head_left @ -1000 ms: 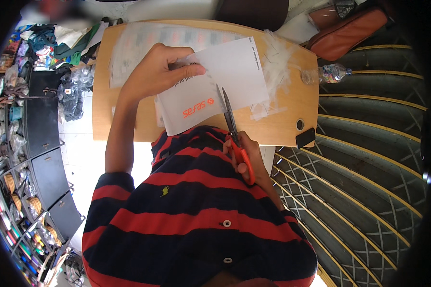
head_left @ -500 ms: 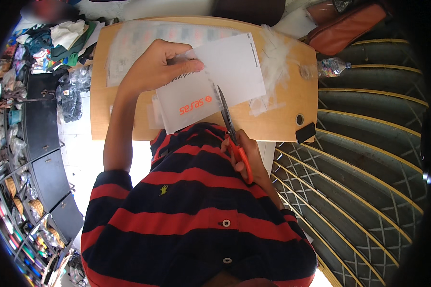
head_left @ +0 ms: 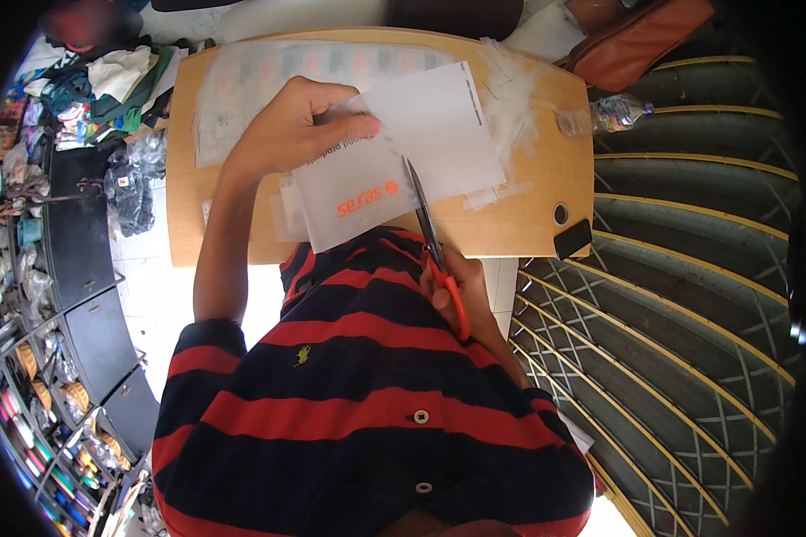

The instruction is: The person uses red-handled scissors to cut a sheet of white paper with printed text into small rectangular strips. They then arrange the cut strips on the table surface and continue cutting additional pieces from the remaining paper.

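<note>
My left hand (head_left: 309, 125) pinches a translucent white sheet (head_left: 434, 112) between thumb and fingers and holds it up above the table. Orange and dark lettering shows on the sheet's lower left part. In my right hand (head_left: 464, 279) are scissors (head_left: 426, 221) with dark blades and red-orange handles. Their blades point up and away from me, at a slit that runs up from the sheet's near edge. The sheet lies apart on either side of this slit. My right fingers are wrapped in the handle loops and partly hidden.
On the wooden table (head_left: 537, 201) lie printed translucent sheets (head_left: 242, 89) and thin clear offcuts (head_left: 510, 98). A phone (head_left: 572, 240) is at the right corner, near a plastic bottle (head_left: 620, 114). A folding metal gate (head_left: 690, 242) stands at right, dark cabinets (head_left: 85, 224) at left.
The scissor handles have come closer together in my right hand. The right part of the sheet has shifted slightly outward. My left hand keeps its grip, almost unmoved.
</note>
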The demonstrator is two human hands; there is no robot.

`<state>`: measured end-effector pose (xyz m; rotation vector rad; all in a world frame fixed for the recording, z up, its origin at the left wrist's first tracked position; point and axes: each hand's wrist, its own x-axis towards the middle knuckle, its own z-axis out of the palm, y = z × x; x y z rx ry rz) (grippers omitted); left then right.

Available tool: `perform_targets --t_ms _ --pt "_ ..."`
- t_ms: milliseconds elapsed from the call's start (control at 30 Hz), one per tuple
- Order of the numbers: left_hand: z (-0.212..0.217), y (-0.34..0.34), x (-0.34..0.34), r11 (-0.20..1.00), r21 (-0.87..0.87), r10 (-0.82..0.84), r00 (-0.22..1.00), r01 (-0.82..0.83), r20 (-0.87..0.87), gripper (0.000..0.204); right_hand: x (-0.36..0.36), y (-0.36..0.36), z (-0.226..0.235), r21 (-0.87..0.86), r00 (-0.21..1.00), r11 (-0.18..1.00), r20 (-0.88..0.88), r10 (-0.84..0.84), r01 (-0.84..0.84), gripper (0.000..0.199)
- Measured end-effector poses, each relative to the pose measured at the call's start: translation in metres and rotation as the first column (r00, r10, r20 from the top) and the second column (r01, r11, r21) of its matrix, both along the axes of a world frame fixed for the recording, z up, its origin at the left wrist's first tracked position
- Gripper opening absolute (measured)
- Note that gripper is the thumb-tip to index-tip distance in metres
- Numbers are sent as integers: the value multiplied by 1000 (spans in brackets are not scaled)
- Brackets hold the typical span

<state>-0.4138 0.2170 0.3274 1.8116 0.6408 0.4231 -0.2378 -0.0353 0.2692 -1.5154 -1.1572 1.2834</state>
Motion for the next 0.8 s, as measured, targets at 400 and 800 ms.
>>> perform_targets --t_ms 400,800 --pt "-2 -4 10 990 130 -44 999 48 -31 27 4 6 0 -9 994 999 101 36 -35 28" --pt "-6 -10 14 998 -22 -61 997 62 39 39 8 16 13 -292 995 956 -98 3 -32 16"
